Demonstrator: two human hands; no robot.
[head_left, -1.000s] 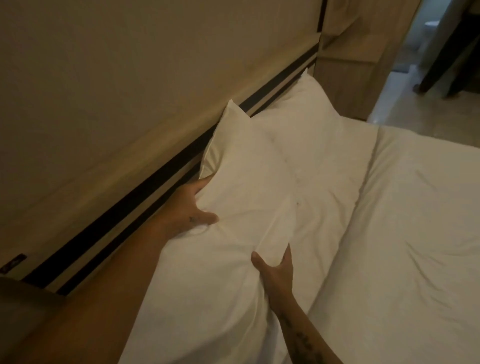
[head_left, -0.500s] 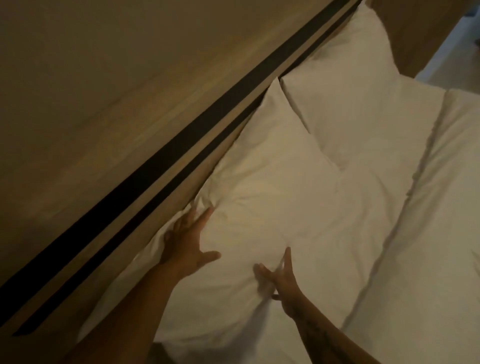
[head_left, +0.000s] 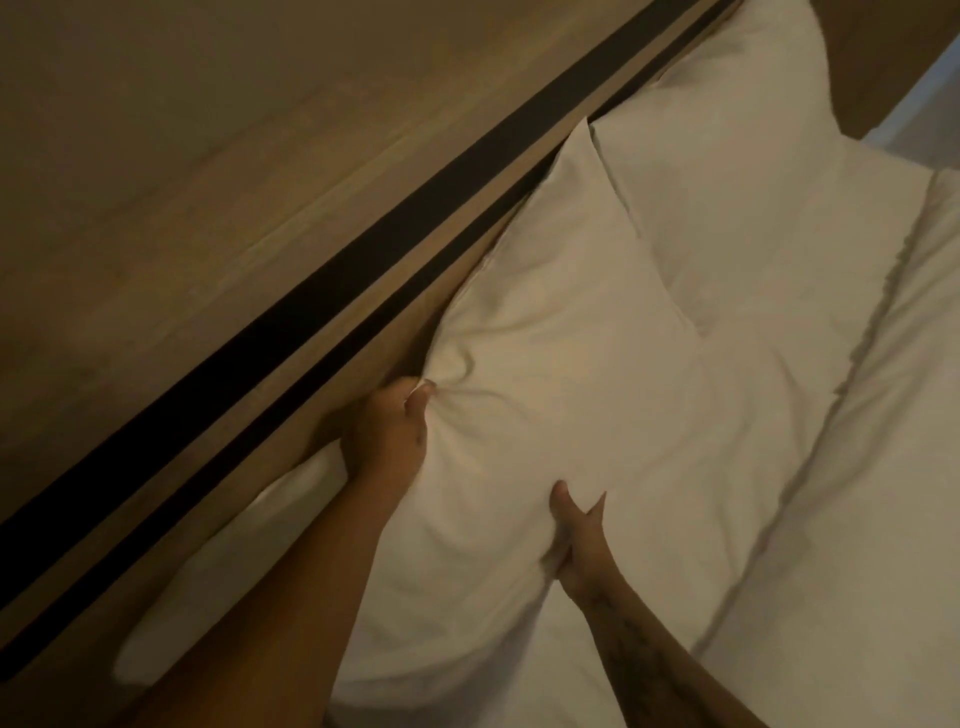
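A white pillow lies at the head of the bed, its far corner against the wooden headboard. My left hand grips the pillow's headboard-side edge, and the cloth bunches into creases at the fingers. My right hand grips the pillow's near edge, thumb on top and fingers tucked under the fabric. A second white pillow lies beyond it, partly overlapped by the first.
The wooden headboard with two dark stripes runs diagonally along the left. A white duvet covers the bed on the right. A strip of pale floor shows at the top right corner.
Both hands were spread flat on the pillow half a second ago; now the fingers have closed on its edges. The view has moved nearer the bed.
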